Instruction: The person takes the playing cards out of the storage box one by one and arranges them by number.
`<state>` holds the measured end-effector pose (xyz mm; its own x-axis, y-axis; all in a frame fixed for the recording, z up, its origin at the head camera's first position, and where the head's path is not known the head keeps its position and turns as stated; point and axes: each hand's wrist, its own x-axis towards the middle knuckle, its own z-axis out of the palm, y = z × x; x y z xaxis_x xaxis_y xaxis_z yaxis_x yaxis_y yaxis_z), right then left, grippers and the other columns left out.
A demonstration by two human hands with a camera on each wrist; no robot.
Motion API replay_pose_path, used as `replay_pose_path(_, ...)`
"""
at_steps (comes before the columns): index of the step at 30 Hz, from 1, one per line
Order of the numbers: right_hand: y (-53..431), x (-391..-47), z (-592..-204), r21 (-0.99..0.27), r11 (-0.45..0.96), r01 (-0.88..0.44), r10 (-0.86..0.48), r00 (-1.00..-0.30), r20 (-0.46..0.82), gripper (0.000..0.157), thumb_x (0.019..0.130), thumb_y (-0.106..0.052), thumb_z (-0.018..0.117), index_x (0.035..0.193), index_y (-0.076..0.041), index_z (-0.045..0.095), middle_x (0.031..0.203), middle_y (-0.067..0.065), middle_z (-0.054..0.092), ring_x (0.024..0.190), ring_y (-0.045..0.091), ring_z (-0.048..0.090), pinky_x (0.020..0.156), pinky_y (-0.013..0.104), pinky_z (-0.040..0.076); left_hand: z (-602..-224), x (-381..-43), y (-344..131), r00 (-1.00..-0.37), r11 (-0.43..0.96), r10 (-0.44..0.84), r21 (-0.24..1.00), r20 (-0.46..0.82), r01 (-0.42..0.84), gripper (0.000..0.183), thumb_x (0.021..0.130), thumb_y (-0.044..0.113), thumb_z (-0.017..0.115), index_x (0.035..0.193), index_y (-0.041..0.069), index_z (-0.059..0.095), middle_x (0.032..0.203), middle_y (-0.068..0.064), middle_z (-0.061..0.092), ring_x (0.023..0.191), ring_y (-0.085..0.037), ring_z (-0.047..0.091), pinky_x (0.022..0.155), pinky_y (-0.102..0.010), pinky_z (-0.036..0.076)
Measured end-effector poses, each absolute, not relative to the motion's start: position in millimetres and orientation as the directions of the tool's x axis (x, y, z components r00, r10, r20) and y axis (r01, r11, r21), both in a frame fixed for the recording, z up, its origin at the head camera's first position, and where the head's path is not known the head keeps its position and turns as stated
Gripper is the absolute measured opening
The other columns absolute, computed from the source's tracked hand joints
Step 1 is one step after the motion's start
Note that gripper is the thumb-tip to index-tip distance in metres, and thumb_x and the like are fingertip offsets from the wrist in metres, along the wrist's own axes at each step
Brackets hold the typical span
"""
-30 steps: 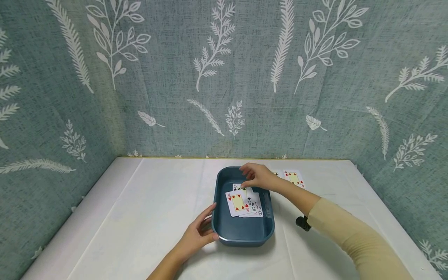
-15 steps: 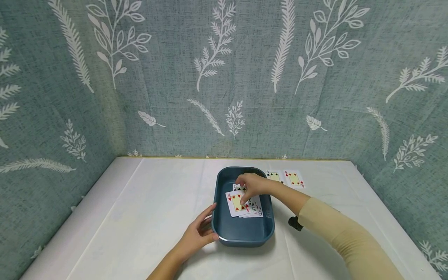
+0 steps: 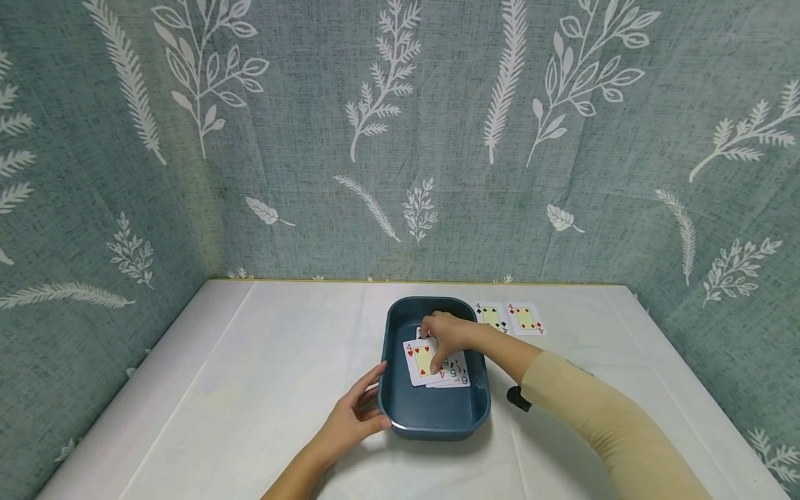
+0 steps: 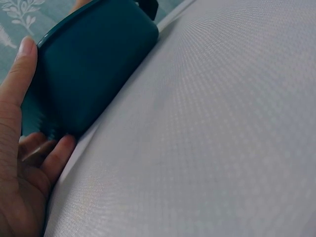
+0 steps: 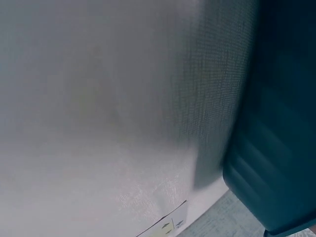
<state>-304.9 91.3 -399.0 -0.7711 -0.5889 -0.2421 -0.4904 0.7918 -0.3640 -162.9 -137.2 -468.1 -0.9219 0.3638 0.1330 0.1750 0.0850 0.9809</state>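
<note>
A dark blue tray (image 3: 431, 410) stands on the white cloth with several playing cards in it. On top of the small pile lies a four of hearts (image 3: 421, 361), and a black five and other cards (image 3: 461, 378) show partly beneath it. Reaching into the tray, my right hand (image 3: 446, 333) has its thumb on the four's right part and its bent fingers at the upper edge. My left hand (image 3: 350, 413) holds the tray's left side. In the left wrist view its thumb (image 4: 27, 52) is at the rim, and other fingertips (image 4: 61, 150) touch low on the wall.
Face up behind the tray's right side lie a four of spades (image 3: 492, 317) and a four of diamonds (image 3: 526, 319). A black wrist camera (image 3: 518, 398) hangs under the right forearm. Leaf-patterned cloth walls (image 3: 400, 229) border the table at the back and sides.
My right hand has come down from above the cards onto the four of hearts, and its forearm has shifted left. My left hand and the tray stay in place.
</note>
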Motion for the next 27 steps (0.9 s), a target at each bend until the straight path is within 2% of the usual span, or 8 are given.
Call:
replay_pose_path(10,90.7,-306.1,-403.8,-0.475,0.787,-0.394,-0.544,-0.806,-0.233,0.068,0.056,-0.026,0.093,0.104,-0.009,0.046,0.089,0.004,0.053,0.077,0.016,0.052,0.065,0.024,0.048,-467.4,-162.6,-137.2,-0.915,0.080,0.376,0.979,0.146,0.188,0.075,0.085,0.017,0.071,0.148,0.017,0.031,0.152,-0.015,0.030,0.128,-0.041,0.044,0.094,-0.028,0.050)
replay_pose_path(19,89.0,-305.5,-406.9,-0.545,0.768,-0.337,-0.494,-0.853,-0.169,0.057,0.059,-0.018,0.091,0.095,-0.010,0.048,0.084,0.003,0.056,0.072,0.015,0.054,0.058,0.023,0.048,-467.0,-162.9,-137.3,-0.920,0.077,0.372,0.984,0.122,0.162,0.076,0.084,0.019,0.072,0.148,0.017,0.031,0.153,-0.013,0.030,0.129,-0.040,0.043,0.095,-0.028,0.049)
replay_pose_path(27,89.3,-304.3,-407.3,-0.502,0.793,-0.345,-0.453,-0.885,-0.108,0.052,0.060,-0.021,0.090,0.091,-0.012,0.049,0.080,0.001,0.054,0.070,0.015,0.051,0.058,0.024,0.042,-467.3,-163.4,-136.2,-0.920,0.079,0.370,0.982,0.130,0.170,0.076,0.084,0.019,0.073,0.148,0.015,0.031,0.153,-0.015,0.029,0.129,-0.041,0.042,0.095,-0.029,0.049)
